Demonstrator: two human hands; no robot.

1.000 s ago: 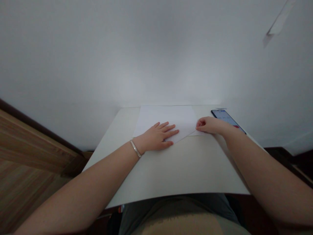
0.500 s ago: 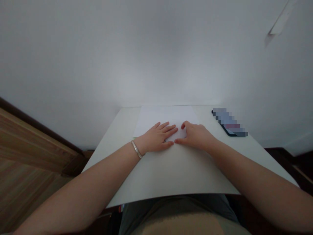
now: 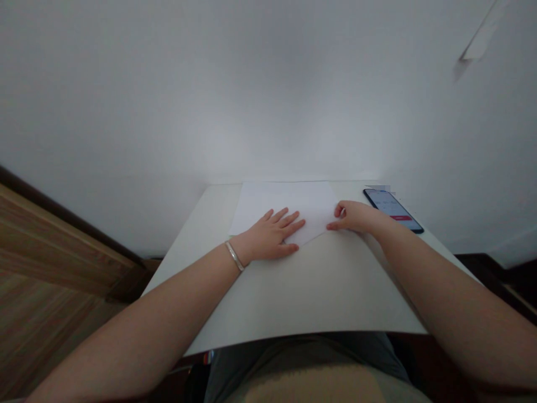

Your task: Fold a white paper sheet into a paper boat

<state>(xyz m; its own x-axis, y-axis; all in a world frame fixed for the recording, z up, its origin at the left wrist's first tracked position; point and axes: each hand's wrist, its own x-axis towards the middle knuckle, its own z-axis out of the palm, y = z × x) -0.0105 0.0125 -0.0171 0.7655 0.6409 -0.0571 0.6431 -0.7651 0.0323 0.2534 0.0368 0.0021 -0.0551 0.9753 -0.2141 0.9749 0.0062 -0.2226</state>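
A sheet of white paper [image 3: 289,196] lies on the white table, with a slanting lower right edge that looks folded. My left hand [image 3: 274,235] rests flat on its lower part, fingers spread, palm down. A silver bangle [image 3: 234,256] circles the left wrist. At the paper's right side, the thumb of my right hand [image 3: 352,216] touches the end of the slanting edge. The right index finger is curled, with a gap between it and the thumb; the other right fingers are mostly hidden.
A phone [image 3: 394,210] with a lit screen lies at the table's right, just beyond my right wrist. The white table [image 3: 310,302] meets a pale wall [image 3: 268,95] at the back. Wooden panelling [image 3: 62,268] stands on the left.
My right hand has slid right along the paper's lower edge, away from my left hand, uncovering the slanting edge. The left hand stays in place.
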